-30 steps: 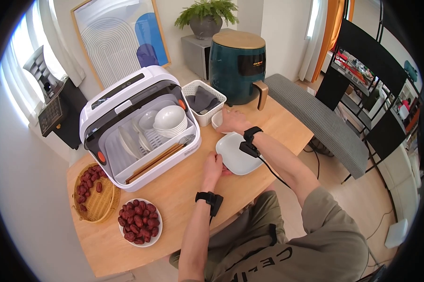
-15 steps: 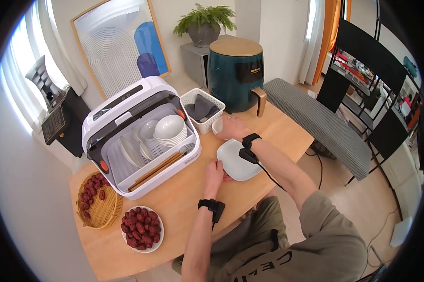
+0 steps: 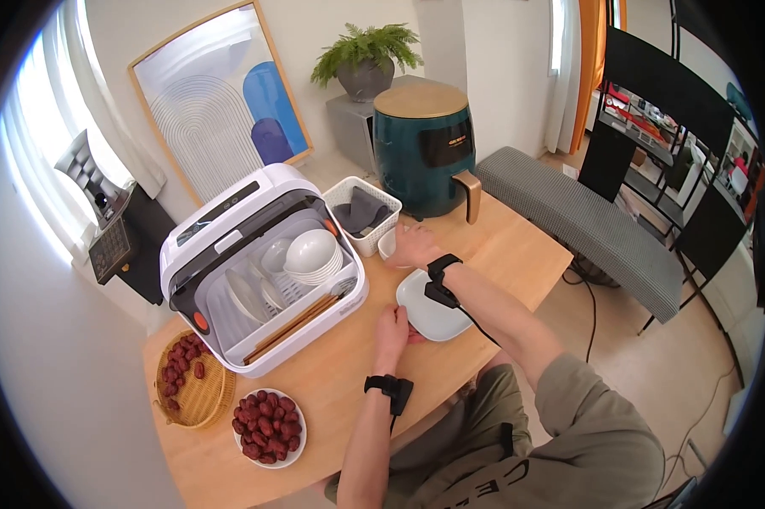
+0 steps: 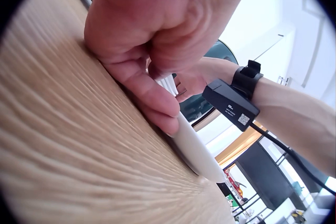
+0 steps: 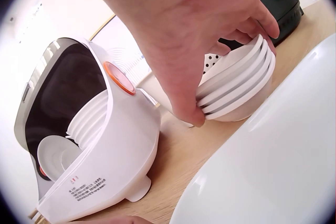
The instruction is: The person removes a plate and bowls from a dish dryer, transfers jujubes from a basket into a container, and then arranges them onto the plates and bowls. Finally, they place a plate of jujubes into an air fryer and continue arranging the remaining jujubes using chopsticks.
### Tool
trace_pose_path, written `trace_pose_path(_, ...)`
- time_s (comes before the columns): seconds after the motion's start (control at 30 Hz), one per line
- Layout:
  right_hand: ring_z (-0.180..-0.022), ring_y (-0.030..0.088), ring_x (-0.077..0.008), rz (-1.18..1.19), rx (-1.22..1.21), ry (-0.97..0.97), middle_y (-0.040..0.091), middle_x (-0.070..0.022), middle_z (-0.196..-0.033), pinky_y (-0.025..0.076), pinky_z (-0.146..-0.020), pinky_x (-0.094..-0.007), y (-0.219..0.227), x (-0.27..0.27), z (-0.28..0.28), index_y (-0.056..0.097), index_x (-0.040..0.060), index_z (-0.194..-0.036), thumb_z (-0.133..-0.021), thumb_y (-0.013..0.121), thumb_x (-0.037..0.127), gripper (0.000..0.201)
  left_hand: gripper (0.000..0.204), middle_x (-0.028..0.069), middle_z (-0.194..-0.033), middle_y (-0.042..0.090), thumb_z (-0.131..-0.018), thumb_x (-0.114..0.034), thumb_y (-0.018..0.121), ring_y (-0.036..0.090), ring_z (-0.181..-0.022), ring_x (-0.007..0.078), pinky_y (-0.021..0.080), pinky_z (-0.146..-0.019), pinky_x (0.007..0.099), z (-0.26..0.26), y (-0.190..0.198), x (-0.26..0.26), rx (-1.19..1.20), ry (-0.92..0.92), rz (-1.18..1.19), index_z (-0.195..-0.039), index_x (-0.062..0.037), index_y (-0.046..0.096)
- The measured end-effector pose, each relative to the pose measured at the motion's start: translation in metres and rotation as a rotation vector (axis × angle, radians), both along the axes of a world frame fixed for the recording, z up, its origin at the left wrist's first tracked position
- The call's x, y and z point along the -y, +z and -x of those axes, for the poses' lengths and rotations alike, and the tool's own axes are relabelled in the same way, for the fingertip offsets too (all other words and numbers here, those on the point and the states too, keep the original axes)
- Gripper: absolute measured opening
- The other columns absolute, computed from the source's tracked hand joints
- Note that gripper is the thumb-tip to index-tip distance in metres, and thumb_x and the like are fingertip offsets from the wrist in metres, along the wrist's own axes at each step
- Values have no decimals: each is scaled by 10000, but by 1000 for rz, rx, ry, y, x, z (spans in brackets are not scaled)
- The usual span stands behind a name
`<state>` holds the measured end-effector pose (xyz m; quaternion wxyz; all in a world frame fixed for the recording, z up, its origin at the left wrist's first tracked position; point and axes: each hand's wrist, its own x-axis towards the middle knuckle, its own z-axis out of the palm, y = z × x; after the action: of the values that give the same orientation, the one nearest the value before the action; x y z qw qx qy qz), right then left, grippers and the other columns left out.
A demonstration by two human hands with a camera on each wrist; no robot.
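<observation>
My right hand (image 3: 418, 246) grips a short stack of small white bowls (image 5: 239, 95), thumb on the near rims and fingers round the far side. The stack stands beside the white basket, mostly hidden under that hand in the head view. My left hand (image 3: 391, 337) pinches the left edge of a white rounded-square plate (image 3: 433, 312), its fingertips low against the tabletop in the left wrist view. To the left stands a white dish box (image 3: 315, 327), its lid raised. Inside it are stacked white bowls (image 3: 309, 253), upright plates (image 3: 245, 295) and wooden chopsticks (image 3: 289, 329).
A white basket (image 3: 381, 229) holds a dark grey cloth (image 3: 361, 209). Behind it stands a green air fryer (image 3: 423, 157). At the table's left are a wicker basket (image 3: 204, 403) with red dates and a white plate (image 3: 291, 456) heaped with dates (image 3: 266, 424).
The head view has tilted, so the table and everything on it sit lower in the picture. Both hands keep their places, at the plate's edge and the bowls.
</observation>
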<state>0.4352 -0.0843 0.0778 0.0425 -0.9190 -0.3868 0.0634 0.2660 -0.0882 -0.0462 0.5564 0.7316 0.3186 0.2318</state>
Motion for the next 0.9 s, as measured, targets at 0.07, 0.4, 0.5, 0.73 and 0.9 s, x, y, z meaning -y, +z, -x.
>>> trace_pose_path(0.07, -1135, 576, -379, 25, -15, 32, 542, -278, -1226, 467, -951, -434, 1, 5, -6, 427, -19, -1295, -635, 724, 458, 867, 330, 296, -909, 642, -953, -241, 496, 624, -875, 450, 493, -750, 471, 1, 3, 2, -4, -5, -1, -963, 70, 604)
trace_pose_path(0.4, -1171, 536, -407, 1, -74, 75, 516, -285, -1260, 449, -971, -435, 5, 26, -21, 415, -19, -1325, -613, 738, 423, 899, 330, 274, -906, 660, -967, -245, 497, 670, -838, 378, 520, -719, 428, -7, 26, 14, -88, 13, -169, -1006, 68, 592)
trace_pose_path(0.5, -1183, 525, -422, -28, -89, 54, 499, -298, -1282, 446, -981, -432, 6, 28, -21, 402, -21, -1343, -609, 738, 411, 916, 318, 281, -908, 650, -967, -242, 486, 644, -863, 416, 502, -737, 462, -7, 28, 16, -82, 22, -158, -974, 60, 583)
trace_pose_path(0.73, -1192, 519, -432, -54, -144, 44, 490, -308, -1291, 439, -1003, -443, 4, 28, -26, 399, -29, -1339, -601, 733, 402, 918, 306, 279, -913, 648, -968, -236, 476, 633, -885, 442, 508, -755, 476, -13, 18, 16, -26, -11, -52, -1011, 47, 584)
trace_pose_path(0.9, -1187, 527, -436, -62, -140, 52, 498, -309, -1282, 449, -996, -431, 1, 29, -31, 397, -36, -1330, -589, 738, 406, 927, 319, 205, -840, 672, -984, -241, 489, 700, -646, 267, 575, -565, 344, -11, 48, 28, 17, -11, -129, -1046, 59, 578)
